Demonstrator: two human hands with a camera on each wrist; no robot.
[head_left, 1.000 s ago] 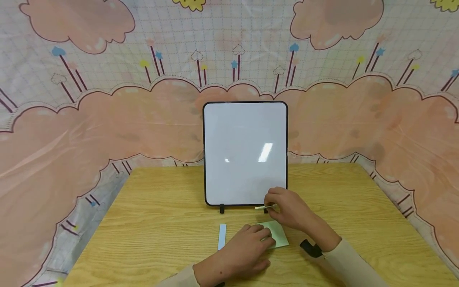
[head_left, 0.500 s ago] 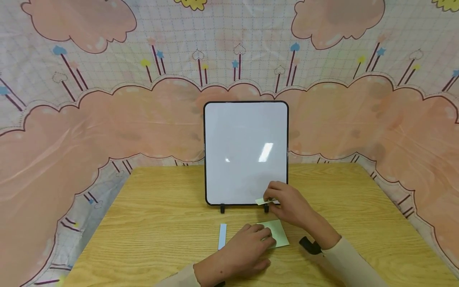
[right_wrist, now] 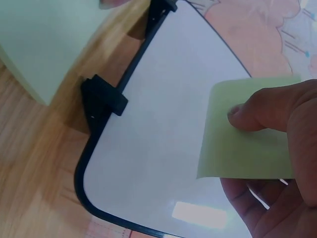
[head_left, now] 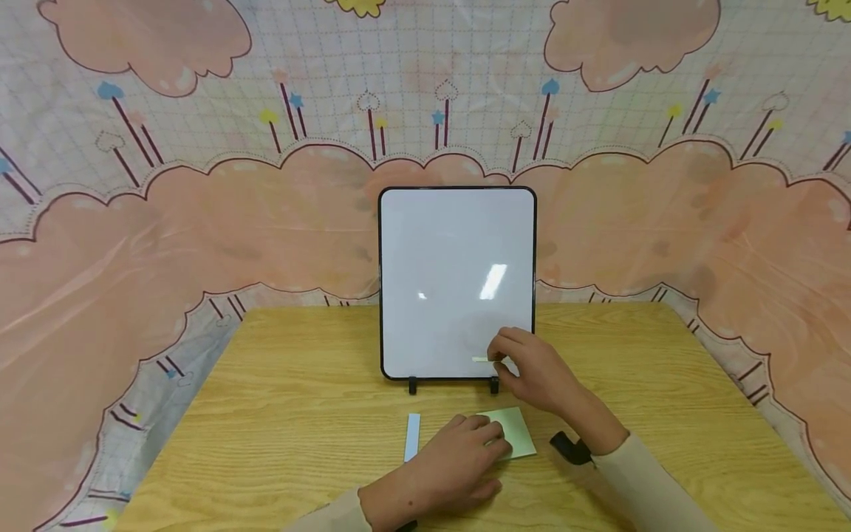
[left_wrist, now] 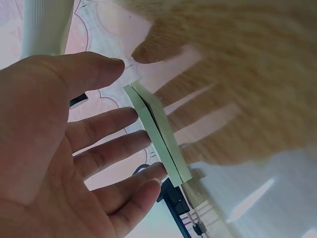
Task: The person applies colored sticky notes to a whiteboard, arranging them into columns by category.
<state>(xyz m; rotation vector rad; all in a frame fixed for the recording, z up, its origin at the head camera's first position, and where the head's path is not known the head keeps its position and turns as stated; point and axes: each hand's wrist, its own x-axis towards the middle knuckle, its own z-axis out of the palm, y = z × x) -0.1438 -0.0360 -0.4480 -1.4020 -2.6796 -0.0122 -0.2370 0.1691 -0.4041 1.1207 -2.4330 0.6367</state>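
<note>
My right hand (head_left: 535, 369) pinches a single pale green sticky note (right_wrist: 252, 153) between thumb and fingers, in front of the lower right part of a white board (head_left: 452, 258). In the head view the note appears edge-on as a thin strip. On the table, my left hand (head_left: 459, 458) rests its fingertips on a pale green sticky note pad (head_left: 520, 432). The left wrist view shows those fingers (left_wrist: 114, 153) nearly straight against the pad's edge, with a narrow gap between two layers of the pad. Part of the pad is hidden beneath the left hand in the head view.
The board stands upright on small black feet (head_left: 413, 386) on a wooden table (head_left: 299, 414). A light blue strip (head_left: 412, 436) lies just left of the left hand. Patterned cloth (head_left: 279, 214) surrounds the table at the back and sides.
My right hand has risen a little with the sticky note, from near the board's bottom edge to in front of its lower right. The left hand has stayed on the pad.
</note>
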